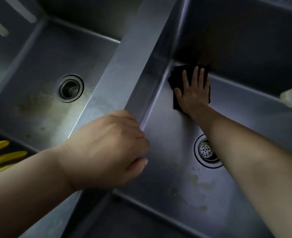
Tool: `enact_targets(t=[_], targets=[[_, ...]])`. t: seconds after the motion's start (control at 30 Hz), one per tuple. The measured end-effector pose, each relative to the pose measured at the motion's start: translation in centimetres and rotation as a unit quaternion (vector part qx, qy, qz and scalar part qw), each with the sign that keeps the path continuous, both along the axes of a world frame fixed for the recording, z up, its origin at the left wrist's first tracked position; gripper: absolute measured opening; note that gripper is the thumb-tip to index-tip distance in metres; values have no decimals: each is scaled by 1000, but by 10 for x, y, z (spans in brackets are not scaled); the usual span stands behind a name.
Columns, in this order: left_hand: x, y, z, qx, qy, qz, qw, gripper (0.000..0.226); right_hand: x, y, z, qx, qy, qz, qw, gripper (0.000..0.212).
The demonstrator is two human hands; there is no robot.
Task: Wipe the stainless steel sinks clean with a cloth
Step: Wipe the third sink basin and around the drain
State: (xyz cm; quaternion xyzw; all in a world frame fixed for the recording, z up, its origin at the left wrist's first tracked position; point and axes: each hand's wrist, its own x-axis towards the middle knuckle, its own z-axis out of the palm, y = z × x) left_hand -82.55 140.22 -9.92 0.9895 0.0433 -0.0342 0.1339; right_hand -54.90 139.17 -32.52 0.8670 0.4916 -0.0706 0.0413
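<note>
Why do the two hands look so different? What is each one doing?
The right hand lies flat with straight fingers, pressing a dark cloth onto the floor of the right sink; the left hand has curled fingers and holds no cloth. The right hand reaches to the basin's far corner; the left hand rests on the divider between the sinks. Both are bare.
</note>
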Motion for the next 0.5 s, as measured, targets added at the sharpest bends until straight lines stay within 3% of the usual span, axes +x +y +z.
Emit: enact_targets(t=[0.2,0.5], targets=[[1,-2,-1,10,-7,3,1000,23,-34,-24,9,0,33,108,994,67],[5,-8,3,33,-18,12,999,20,-127,-133,15,15,86,265,960,73]])
